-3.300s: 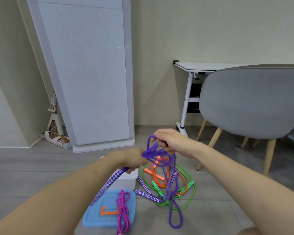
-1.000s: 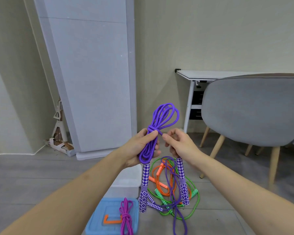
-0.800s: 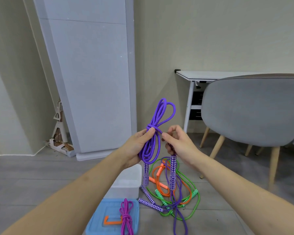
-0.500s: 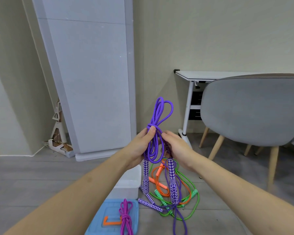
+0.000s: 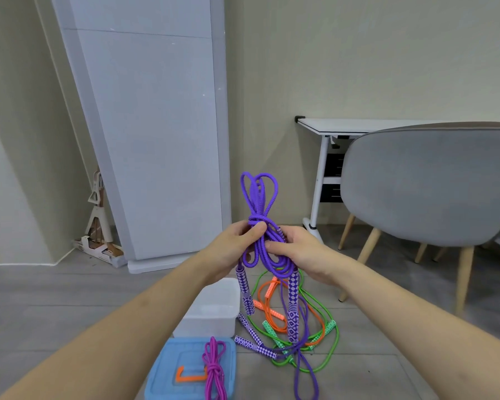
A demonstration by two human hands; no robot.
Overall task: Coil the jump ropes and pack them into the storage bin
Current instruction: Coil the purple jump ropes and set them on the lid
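A coiled purple jump rope (image 5: pixel 259 197) stands up between my hands, wrapped at the middle, its two patterned handles hanging below. My left hand (image 5: pixel 234 243) grips the wrapped middle with the thumb on the knot. My right hand (image 5: pixel 295 249) holds the coil from the right, fingers on the strands. Below on the floor lie an orange rope (image 5: pixel 269 307), a green rope (image 5: pixel 326 336) and another purple rope (image 5: pixel 254 342), tangled. A white storage bin (image 5: pixel 214 310) stands open beside them. A coiled magenta rope (image 5: pixel 214 368) lies on the blue lid (image 5: pixel 171 370).
A grey chair (image 5: pixel 427 183) on wooden legs stands to the right, with a white table (image 5: pixel 344 125) behind it. A tall grey panel (image 5: pixel 156 125) leans on the wall at the left. Grey floor spreads to the left of the bin.
The purple coil was raised from over the floor pile to chest height and wrapped. In the last second my right hand moved in onto the coil and the top loops narrowed.
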